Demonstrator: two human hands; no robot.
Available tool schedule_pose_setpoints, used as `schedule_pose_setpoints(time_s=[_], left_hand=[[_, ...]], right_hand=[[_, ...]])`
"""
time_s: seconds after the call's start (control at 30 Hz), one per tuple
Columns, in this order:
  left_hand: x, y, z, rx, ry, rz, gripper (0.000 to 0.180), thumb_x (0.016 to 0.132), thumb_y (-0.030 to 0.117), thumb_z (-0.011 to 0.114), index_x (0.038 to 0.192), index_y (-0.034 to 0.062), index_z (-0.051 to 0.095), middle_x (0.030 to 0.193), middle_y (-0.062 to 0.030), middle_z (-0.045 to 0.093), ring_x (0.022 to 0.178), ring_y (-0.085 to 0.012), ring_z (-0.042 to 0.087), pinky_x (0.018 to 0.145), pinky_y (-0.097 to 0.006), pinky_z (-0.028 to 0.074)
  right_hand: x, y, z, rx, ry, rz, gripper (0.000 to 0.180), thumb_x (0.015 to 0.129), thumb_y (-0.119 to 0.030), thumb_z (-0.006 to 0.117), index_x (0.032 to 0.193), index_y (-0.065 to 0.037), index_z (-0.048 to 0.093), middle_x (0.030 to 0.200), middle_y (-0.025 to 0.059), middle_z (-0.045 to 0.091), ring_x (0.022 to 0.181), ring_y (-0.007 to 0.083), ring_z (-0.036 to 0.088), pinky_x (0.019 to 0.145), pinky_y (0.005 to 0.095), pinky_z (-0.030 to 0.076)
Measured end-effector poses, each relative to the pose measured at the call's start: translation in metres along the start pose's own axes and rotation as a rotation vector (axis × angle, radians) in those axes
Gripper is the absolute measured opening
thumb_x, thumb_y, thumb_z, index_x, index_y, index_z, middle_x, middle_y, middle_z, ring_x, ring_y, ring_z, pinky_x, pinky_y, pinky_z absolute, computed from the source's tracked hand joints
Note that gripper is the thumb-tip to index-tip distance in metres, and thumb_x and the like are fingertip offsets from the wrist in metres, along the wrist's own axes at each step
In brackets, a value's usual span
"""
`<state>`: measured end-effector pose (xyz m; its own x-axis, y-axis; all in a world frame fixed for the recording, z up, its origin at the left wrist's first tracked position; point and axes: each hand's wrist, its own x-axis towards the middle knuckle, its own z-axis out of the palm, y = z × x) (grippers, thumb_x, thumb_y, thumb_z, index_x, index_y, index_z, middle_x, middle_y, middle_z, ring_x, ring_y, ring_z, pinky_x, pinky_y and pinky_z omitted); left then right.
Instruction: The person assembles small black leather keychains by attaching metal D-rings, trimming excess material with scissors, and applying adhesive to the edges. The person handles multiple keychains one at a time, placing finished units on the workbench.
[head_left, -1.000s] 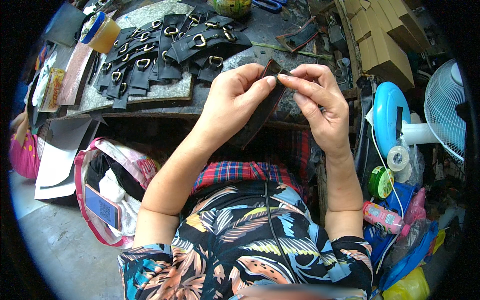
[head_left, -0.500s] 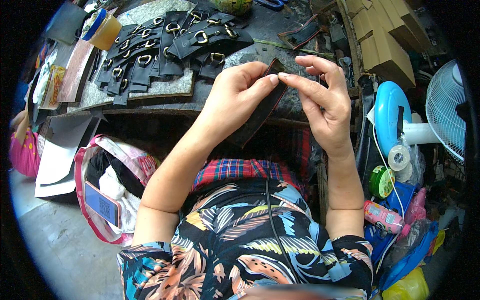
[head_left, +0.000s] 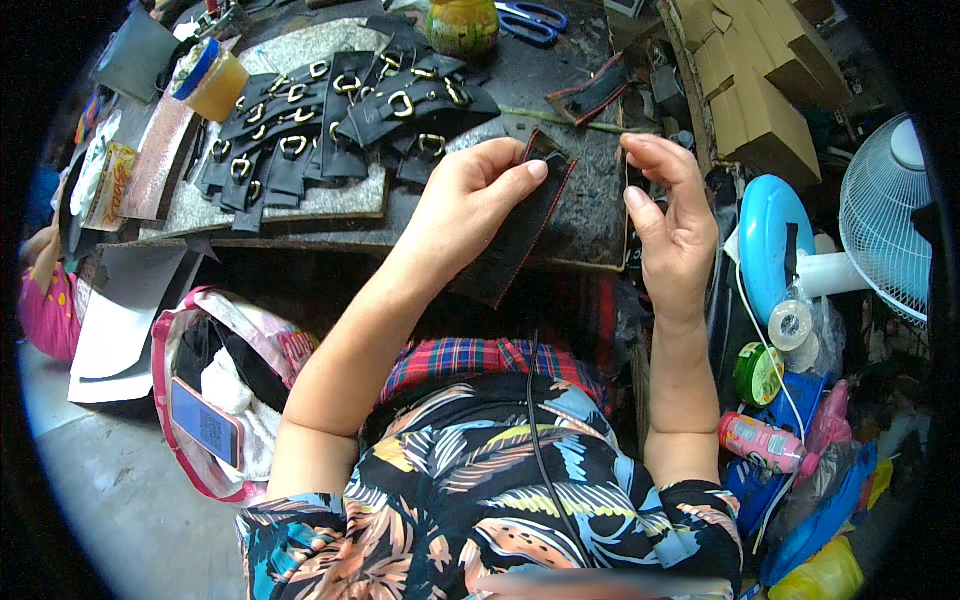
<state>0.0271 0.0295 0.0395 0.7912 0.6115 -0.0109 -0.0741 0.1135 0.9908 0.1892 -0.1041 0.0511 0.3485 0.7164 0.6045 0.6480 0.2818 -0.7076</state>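
Note:
My left hand (head_left: pixel 472 205) pinches a flat black strip (head_left: pixel 512 240) between thumb and fingers, near its upper end. Reddish-orange stitching or edging runs along the strip, which slants down toward my lap. To the right of it, my right hand (head_left: pixel 674 228) is raised with its fingers curved and a gap between thumb and fingertips. Nothing shows in that gap, and the hand does not touch the strip. Beyond my left hand lies a pile of black straps with metal D-shaped rings (head_left: pixel 345 125).
The straps lie on a pale speckled slab (head_left: pixel 372 195) on the dark worktable. Farther back are another red-edged black piece (head_left: pixel 590 92), blue-handled scissors (head_left: pixel 532 22) and a yellow-green pot (head_left: pixel 462 28). A fan (head_left: pixel 885 215) stands at the right; an open bag with a phone (head_left: pixel 207 425) sits left.
My right hand has let go of the strip's upper end and moved right, away from it. The strip, still in my left hand, has turned to show more of its face.

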Motion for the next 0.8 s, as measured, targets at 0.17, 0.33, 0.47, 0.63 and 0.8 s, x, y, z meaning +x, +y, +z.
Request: schedule_pose_setpoints(time_s=[0.17, 0.33, 0.47, 0.63, 0.8], left_hand=[[0.007, 0.002, -0.002, -0.066, 0.108, -0.032, 0.022, 0.1, 0.019, 0.06, 0.111, 0.0006, 0.064, 0.091, -0.0008, 0.068, 0.081, -0.0056, 0.062, 0.069, -0.022, 0.052], [0.003, -0.007, 0.003, -0.248, 0.134, 0.027, 0.03, 0.1, 0.016, 0.059, 0.127, 0.004, 0.056, 0.115, -0.0057, 0.066, 0.095, -0.0116, 0.066, 0.076, -0.027, 0.059], [-0.004, -0.011, 0.0, -0.291, 0.096, 0.092, 0.026, 0.099, 0.008, 0.056, 0.124, -0.0003, 0.053, 0.113, -0.0086, 0.063, 0.1, -0.0153, 0.065, 0.082, -0.033, 0.061], [-0.028, -0.01, -0.005, -0.018, 0.163, 0.131, 0.037, 0.098, 0.006, 0.058, 0.134, -0.0016, 0.051, 0.118, -0.0123, 0.063, 0.105, -0.0188, 0.065, 0.086, -0.033, 0.058], [-0.052, -0.003, -0.01, 0.504, 0.318, 0.249, 0.043, 0.089, -0.001, 0.066, 0.13, 0.0016, 0.058, 0.107, -0.0094, 0.061, 0.096, -0.0163, 0.061, 0.079, -0.028, 0.053]], right_hand=[[-0.008, -0.006, 0.005, 0.17, -0.109, 0.258, 0.057, 0.095, -0.014, 0.063, 0.146, 0.001, 0.042, 0.107, 0.0086, 0.07, 0.105, 0.0156, 0.062, 0.1, 0.0316, 0.043], [-0.021, -0.008, 0.012, 0.148, -0.251, 0.296, 0.08, 0.087, -0.003, 0.07, 0.154, -0.002, 0.028, 0.094, 0.0042, 0.068, 0.089, 0.0076, 0.06, 0.084, 0.0224, 0.045], [-0.021, -0.003, 0.005, 0.297, -0.234, 0.419, 0.079, 0.086, 0.006, 0.065, 0.155, -0.004, 0.029, 0.086, 0.0004, 0.061, 0.077, 0.0052, 0.056, 0.075, 0.0181, 0.043], [-0.007, 0.008, -0.008, 0.218, -0.266, 0.367, 0.069, 0.088, 0.005, 0.059, 0.153, -0.005, 0.035, 0.086, 0.0005, 0.058, 0.078, 0.0054, 0.053, 0.074, 0.0186, 0.04], [0.012, 0.026, -0.018, -0.063, -0.525, 0.258, 0.068, 0.089, 0.0, 0.053, 0.154, -0.012, 0.037, 0.082, 0.0014, 0.054, 0.075, 0.0092, 0.048, 0.073, 0.024, 0.039]])
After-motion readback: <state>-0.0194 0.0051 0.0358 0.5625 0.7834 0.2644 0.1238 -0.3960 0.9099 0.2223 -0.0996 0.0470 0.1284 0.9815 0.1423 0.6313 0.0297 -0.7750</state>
